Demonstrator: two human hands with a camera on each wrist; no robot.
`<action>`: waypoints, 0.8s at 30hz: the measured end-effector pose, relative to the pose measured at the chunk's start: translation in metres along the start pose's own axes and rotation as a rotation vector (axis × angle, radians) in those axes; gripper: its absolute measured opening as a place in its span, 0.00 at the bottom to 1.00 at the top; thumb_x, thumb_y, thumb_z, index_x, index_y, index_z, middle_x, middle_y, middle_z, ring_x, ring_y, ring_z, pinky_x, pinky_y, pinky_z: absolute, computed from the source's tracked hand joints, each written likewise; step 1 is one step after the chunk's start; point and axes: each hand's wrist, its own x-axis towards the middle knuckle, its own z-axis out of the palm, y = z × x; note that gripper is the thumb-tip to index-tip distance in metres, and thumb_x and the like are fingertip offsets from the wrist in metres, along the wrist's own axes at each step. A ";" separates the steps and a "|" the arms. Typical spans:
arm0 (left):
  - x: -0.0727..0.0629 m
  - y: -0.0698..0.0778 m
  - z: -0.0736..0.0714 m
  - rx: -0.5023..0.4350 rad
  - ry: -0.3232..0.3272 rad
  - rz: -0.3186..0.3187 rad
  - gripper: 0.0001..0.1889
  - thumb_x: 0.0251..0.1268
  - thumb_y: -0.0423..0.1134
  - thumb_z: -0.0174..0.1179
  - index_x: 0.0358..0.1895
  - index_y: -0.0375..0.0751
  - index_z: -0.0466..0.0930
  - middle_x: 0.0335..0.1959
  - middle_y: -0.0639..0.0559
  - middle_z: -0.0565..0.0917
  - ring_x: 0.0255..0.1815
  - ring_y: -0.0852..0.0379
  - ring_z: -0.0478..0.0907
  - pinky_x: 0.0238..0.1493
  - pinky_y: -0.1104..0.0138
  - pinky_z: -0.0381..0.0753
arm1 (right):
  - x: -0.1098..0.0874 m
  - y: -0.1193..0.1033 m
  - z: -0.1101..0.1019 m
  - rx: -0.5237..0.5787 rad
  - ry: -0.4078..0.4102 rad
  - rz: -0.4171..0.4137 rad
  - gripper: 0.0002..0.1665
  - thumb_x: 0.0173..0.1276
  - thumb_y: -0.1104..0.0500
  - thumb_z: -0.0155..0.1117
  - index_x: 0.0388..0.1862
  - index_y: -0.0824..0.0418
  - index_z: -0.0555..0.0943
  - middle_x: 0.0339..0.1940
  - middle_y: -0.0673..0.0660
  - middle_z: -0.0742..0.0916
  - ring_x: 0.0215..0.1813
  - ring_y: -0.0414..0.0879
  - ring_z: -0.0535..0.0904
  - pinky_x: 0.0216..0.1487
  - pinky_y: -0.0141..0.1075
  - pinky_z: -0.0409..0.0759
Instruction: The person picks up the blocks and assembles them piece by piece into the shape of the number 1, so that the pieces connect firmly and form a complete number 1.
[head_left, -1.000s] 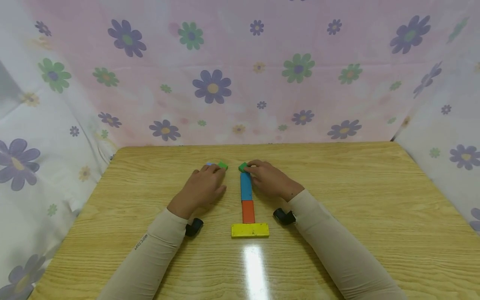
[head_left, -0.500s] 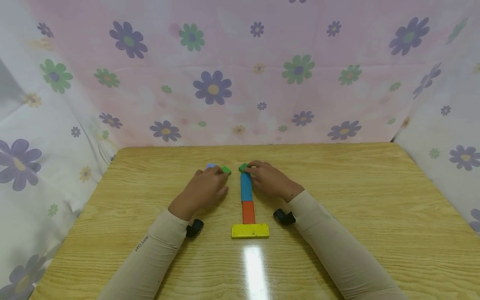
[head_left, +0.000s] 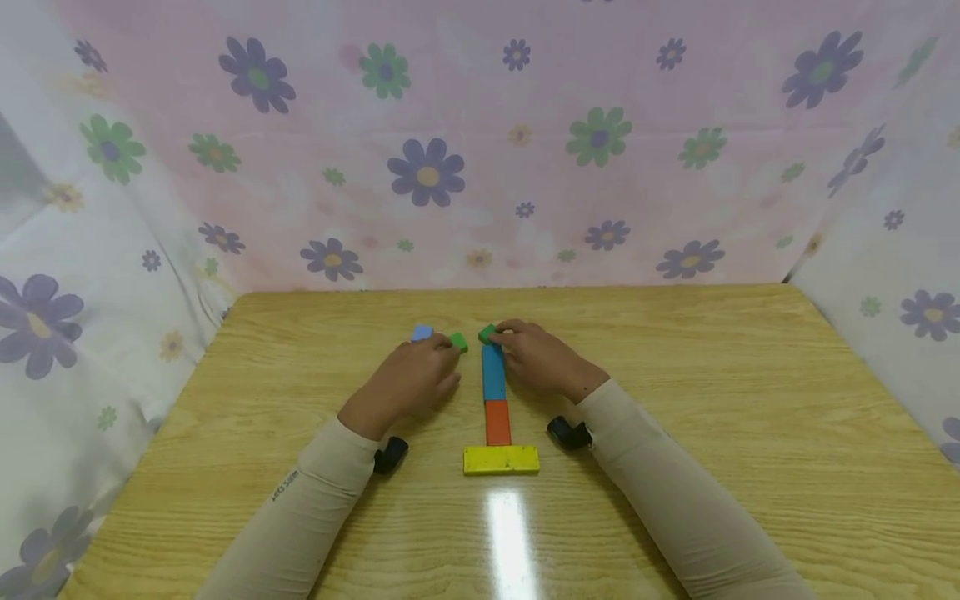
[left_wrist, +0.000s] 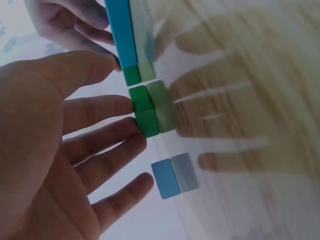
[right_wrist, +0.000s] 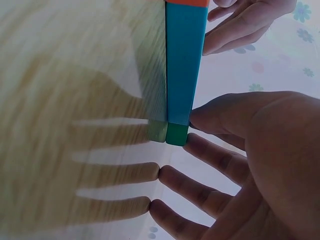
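Observation:
My left hand (head_left: 405,379) reaches over the table with its fingertips against the side of a green block (head_left: 458,342). In the left wrist view, its fingers are stretched out and the thumb stays off that block. A small blue block (head_left: 422,332) lies beyond the left fingers, apart from them. My right hand (head_left: 543,362) touches a second green block (right_wrist: 177,134) with the index fingertip. The right thumb tip lies beside the long blue block (head_left: 493,375), at its far end. An orange-red block (head_left: 498,423) and a yellow block (head_left: 501,460) continue the line towards me.
All the blocks lie on a glossy wood-grain table (head_left: 675,400) that mirrors hands and blocks. A flowered curtain (head_left: 495,125) hangs behind the table's far edge and at both sides. A black wrist mount (head_left: 567,433) sticks out below the right sleeve.
My left hand has slid the green block to the right and slightly nearer, towards the other green block. The small blue block has become more visible. My right hand has stayed in place.

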 end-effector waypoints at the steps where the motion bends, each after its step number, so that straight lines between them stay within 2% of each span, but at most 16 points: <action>1: 0.000 0.000 0.000 0.005 0.008 0.005 0.14 0.73 0.44 0.59 0.52 0.38 0.82 0.57 0.41 0.81 0.52 0.47 0.82 0.47 0.55 0.85 | 0.000 0.000 0.000 -0.002 0.002 0.000 0.25 0.81 0.60 0.49 0.73 0.64 0.70 0.73 0.66 0.72 0.71 0.61 0.72 0.69 0.51 0.73; 7: 0.001 0.001 -0.001 -0.002 0.014 0.021 0.16 0.73 0.43 0.59 0.55 0.37 0.82 0.60 0.43 0.82 0.57 0.47 0.82 0.50 0.54 0.85 | 0.001 0.000 -0.002 0.002 0.005 -0.008 0.25 0.81 0.60 0.49 0.73 0.64 0.70 0.72 0.66 0.73 0.70 0.61 0.72 0.69 0.51 0.73; 14: 0.001 0.002 0.000 -0.011 0.005 0.012 0.16 0.72 0.44 0.60 0.56 0.40 0.80 0.64 0.46 0.80 0.62 0.48 0.80 0.51 0.51 0.84 | 0.001 -0.001 -0.001 -0.001 0.008 -0.005 0.25 0.81 0.60 0.49 0.73 0.64 0.70 0.73 0.65 0.72 0.70 0.61 0.72 0.69 0.51 0.73; 21: 0.000 0.002 0.003 -0.023 -0.031 -0.004 0.25 0.73 0.46 0.59 0.68 0.40 0.74 0.70 0.46 0.76 0.69 0.48 0.75 0.60 0.47 0.80 | 0.001 0.002 0.001 0.001 0.001 -0.003 0.25 0.81 0.60 0.49 0.73 0.64 0.69 0.73 0.65 0.72 0.71 0.61 0.72 0.69 0.51 0.73; 24: 0.000 0.002 0.004 -0.028 -0.047 -0.019 0.26 0.73 0.47 0.58 0.70 0.41 0.73 0.71 0.48 0.74 0.70 0.48 0.73 0.61 0.47 0.78 | 0.001 0.002 0.002 -0.003 0.006 -0.003 0.25 0.80 0.60 0.50 0.73 0.64 0.69 0.73 0.65 0.72 0.71 0.61 0.71 0.69 0.51 0.73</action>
